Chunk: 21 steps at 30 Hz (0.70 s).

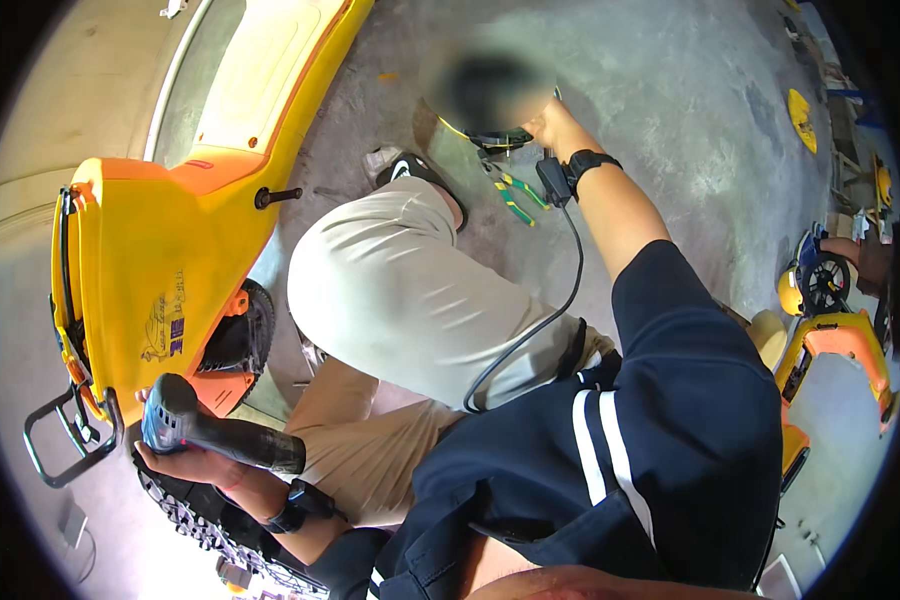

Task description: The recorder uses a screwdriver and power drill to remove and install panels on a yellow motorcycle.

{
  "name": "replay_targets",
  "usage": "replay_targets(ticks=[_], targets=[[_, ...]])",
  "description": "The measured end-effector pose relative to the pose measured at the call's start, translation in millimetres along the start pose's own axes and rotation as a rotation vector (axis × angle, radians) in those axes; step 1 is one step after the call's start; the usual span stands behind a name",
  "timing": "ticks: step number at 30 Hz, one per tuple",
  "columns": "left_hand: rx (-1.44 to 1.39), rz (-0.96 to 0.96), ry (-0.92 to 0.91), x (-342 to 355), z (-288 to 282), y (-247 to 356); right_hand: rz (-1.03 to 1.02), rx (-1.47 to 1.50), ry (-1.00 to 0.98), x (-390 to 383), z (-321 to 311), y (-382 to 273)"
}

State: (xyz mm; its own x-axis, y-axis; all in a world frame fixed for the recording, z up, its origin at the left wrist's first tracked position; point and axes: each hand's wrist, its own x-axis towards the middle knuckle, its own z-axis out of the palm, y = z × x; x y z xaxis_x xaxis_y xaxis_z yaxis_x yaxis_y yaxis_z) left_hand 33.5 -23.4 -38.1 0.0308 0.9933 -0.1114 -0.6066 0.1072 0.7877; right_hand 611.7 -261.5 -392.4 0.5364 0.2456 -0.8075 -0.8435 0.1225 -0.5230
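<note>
In my left hand (195,464), at the lower left, a dark cordless drill (245,440) with a rounded grey-blue end is held, my fingers closed round it from beneath. It is beside the yellow and orange vehicle body (135,270). My right hand (545,120) is stretched out far ahead over the floor. Its fingers run into a blurred patch at a dark round thing (500,135) with a yellow rim, so what they hold cannot be made out. Pliers (511,190) with green and yellow handles lie on the floor just nearer than that thing.
A black tube frame (70,440) juts from the vehicle's near end, next to a knobbly tyre (200,525). My bent leg (400,290) lies between the vehicle and my right arm. A cable (570,300) hangs from my right wrist. Another yellow vehicle (840,340) stands at the right.
</note>
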Motion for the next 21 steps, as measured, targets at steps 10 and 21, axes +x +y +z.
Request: replay_targets(ticks=[10, 21], targets=[[0.654, 0.245, 0.135, 14.9, -20.1, -12.5, -0.784, -1.521, -0.172, -32.6, 8.5, 42.8], [0.222, -0.094, 0.044, 20.2, 16.0, -41.4, -0.951, -2.076, -0.349, -58.2, -2.4, 74.0]])
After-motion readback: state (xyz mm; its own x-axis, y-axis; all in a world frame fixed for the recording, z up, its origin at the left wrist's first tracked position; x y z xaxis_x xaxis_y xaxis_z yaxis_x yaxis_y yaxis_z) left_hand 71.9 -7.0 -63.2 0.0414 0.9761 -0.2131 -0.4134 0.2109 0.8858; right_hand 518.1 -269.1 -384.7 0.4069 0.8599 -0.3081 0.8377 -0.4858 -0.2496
